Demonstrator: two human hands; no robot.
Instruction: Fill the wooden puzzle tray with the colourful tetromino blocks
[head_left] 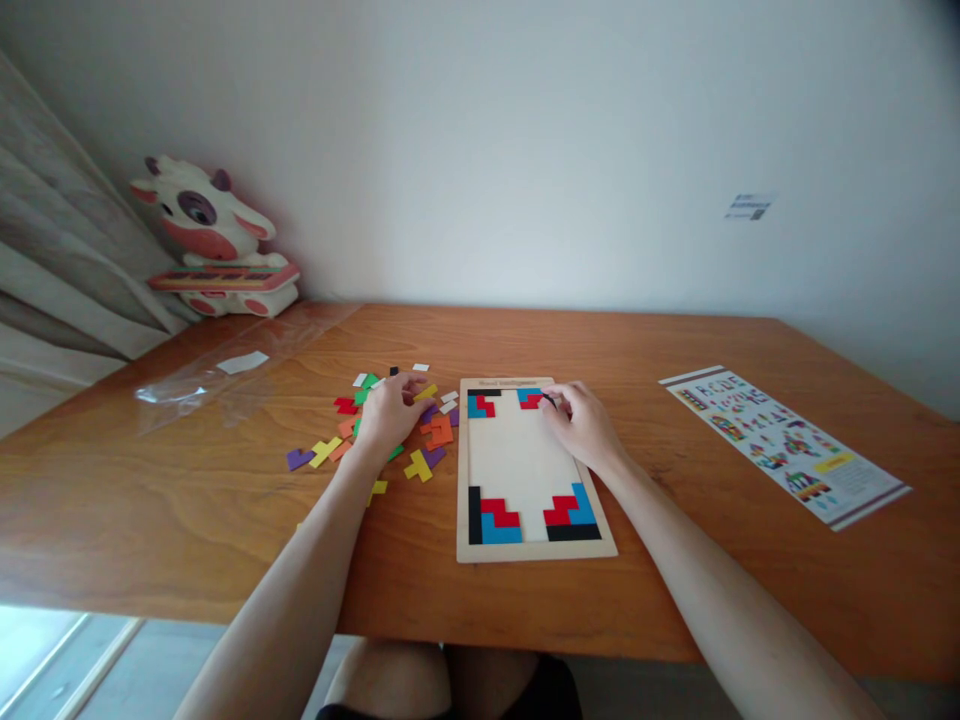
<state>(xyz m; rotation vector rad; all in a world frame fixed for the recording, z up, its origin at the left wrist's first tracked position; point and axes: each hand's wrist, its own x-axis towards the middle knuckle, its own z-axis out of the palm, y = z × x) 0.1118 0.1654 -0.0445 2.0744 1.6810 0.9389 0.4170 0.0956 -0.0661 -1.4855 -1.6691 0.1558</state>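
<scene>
Wooden, the board lies toward the desk's front edge, its right rim partly covered by the right hand, which pinches a mostly hidden black piece. The left hand, loosely curved, hides some coloured pieces; whether it grips one I cannot tell.

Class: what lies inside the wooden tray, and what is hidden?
Inside the wooden tray, red, blue and black pieces sit at the corners, with bare base between. The right hand covers part of the far right side; what's beneath cannot be seen.
</scene>
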